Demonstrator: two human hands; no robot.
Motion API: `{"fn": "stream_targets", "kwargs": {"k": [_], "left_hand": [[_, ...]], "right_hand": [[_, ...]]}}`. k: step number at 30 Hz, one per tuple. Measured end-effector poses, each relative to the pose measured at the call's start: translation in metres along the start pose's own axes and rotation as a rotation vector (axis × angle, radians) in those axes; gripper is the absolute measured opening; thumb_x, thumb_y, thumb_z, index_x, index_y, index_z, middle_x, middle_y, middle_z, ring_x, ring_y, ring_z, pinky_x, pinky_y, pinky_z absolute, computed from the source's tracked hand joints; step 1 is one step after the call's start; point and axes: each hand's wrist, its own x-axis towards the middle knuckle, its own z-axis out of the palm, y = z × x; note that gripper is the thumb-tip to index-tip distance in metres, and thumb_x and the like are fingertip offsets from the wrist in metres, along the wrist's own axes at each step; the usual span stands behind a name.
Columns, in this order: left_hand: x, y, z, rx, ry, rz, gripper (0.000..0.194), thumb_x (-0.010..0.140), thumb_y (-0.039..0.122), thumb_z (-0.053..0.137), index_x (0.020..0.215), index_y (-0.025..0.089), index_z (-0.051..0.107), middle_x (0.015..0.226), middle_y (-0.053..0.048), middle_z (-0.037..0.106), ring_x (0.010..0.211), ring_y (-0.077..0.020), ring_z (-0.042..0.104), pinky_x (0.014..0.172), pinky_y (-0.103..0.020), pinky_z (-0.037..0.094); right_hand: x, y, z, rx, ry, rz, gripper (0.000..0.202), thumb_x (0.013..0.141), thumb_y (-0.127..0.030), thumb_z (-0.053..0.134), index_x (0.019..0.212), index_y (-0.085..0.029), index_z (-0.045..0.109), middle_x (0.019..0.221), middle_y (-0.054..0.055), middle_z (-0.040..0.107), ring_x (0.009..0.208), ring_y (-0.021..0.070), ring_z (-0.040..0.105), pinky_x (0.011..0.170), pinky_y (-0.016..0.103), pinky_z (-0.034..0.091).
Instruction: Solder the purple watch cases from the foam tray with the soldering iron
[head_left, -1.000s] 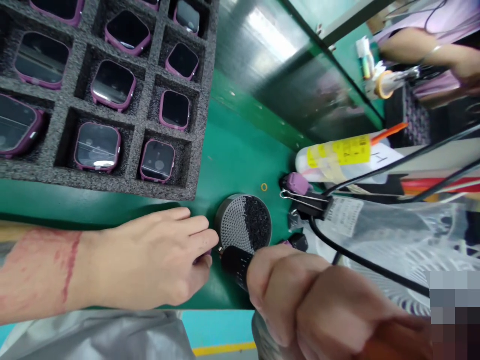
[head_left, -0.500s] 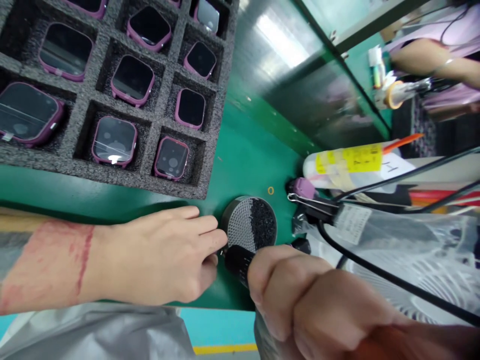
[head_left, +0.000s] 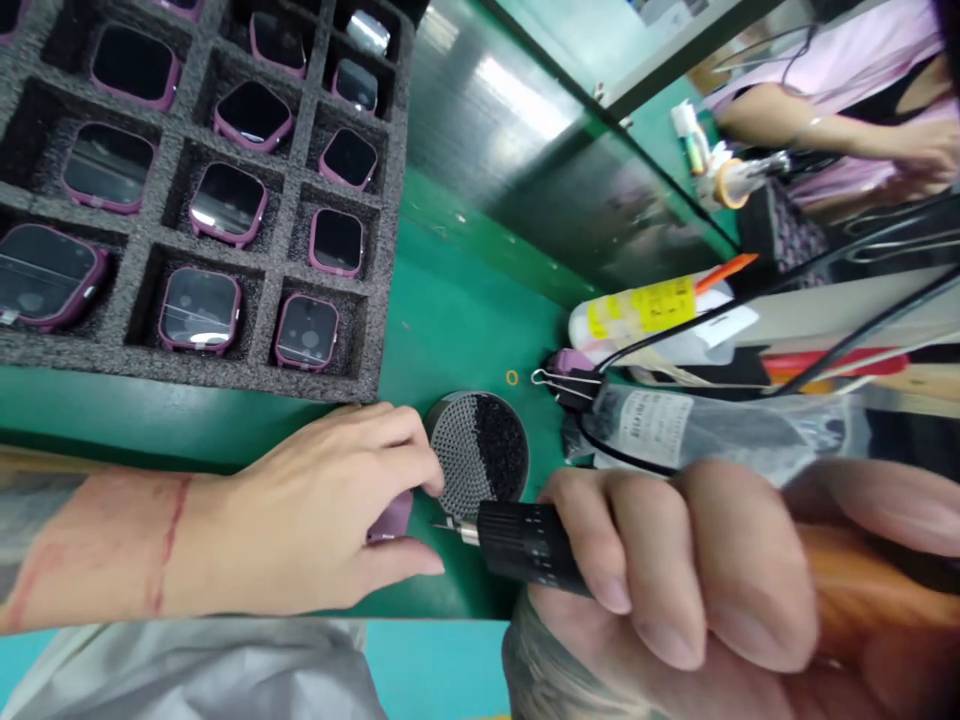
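left hand (head_left: 337, 508) arched, right hand (head_left: 694, 570) clenched

Bright, glare on panel (head_left: 536, 150) (white), lower-right blur

One dark grey foam tray (head_left: 322, 386) shows fourteen purple-framed, square-faced watches (head_left: 229, 203), some cut off at the edges. There are one purple piece (head_left: 391, 518) at the left hand (head_left: 337, 500), one black-and-orange screwdriver (head_left: 532, 540), one round, perforated metal dish (head_left: 457, 455), one orange ring (head_left: 512, 377), one yellow-labelled white bottle (head_left: 645, 312) and one black binder clip (head_left: 579, 388).
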Motion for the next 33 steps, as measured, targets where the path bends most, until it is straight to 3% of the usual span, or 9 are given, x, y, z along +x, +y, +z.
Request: {"fn": "stream_targets", "kwargs": {"k": [4,13,19,27,33], "left_hand": [[0.004,0.002,0.005,-0.08,0.02,0.07,0.008,0.108,0.012,0.087,0.109,0.02,0.087,0.107,0.001,0.075,0.095,-0.0165,0.072,0.086,-0.032,0.056],[0.001,-0.011,0.011,-0.079,0.063,0.123,0.018,0.111,0.01,0.083,0.096,0.019,0.08,0.1,0.001,0.076,0.09,-0.0153,0.072,0.083,-0.029,0.056],[0.0,-0.006,0.007,-0.055,0.024,0.109,0.017,0.108,0.008,0.085,0.096,0.019,0.08,0.101,0.001,0.076,0.092,-0.0159,0.073,0.083,-0.029,0.055],[0.002,-0.005,0.004,-0.022,-0.021,0.089,0.016,0.109,0.01,0.085,0.096,0.019,0.084,0.104,0.0,0.079,0.095,-0.0169,0.074,0.085,-0.031,0.055],[0.003,-0.006,0.006,-0.117,0.018,0.09,0.017,0.113,0.013,0.082,0.097,0.019,0.085,0.1,0.001,0.077,0.09,-0.0152,0.072,0.084,-0.03,0.055]], "right_hand": [[0.003,0.004,0.012,0.148,0.023,0.026,0.022,0.106,-0.034,0.102,0.121,-0.034,0.086,0.063,-0.014,0.057,0.039,0.0094,0.051,0.043,0.032,0.053],[0.005,0.006,0.016,0.085,-0.073,-0.015,0.014,0.115,-0.043,0.093,0.125,-0.036,0.088,0.056,-0.017,0.04,0.035,0.0081,0.047,0.045,0.027,0.058],[0.007,0.004,0.017,0.111,-0.051,0.011,0.022,0.106,-0.033,0.103,0.122,-0.035,0.088,0.056,-0.018,0.037,0.035,0.0074,0.042,0.045,0.027,0.056],[0.008,-0.002,0.011,0.065,-0.072,0.017,0.014,0.111,-0.043,0.098,0.121,-0.037,0.09,0.055,-0.017,0.04,0.035,0.0078,0.047,0.045,0.029,0.057],[0.004,-0.003,0.008,-0.002,-0.115,0.031,0.017,0.112,-0.047,0.096,0.123,-0.042,0.086,0.056,-0.015,0.046,0.038,0.0113,0.05,0.045,0.032,0.054]]}}
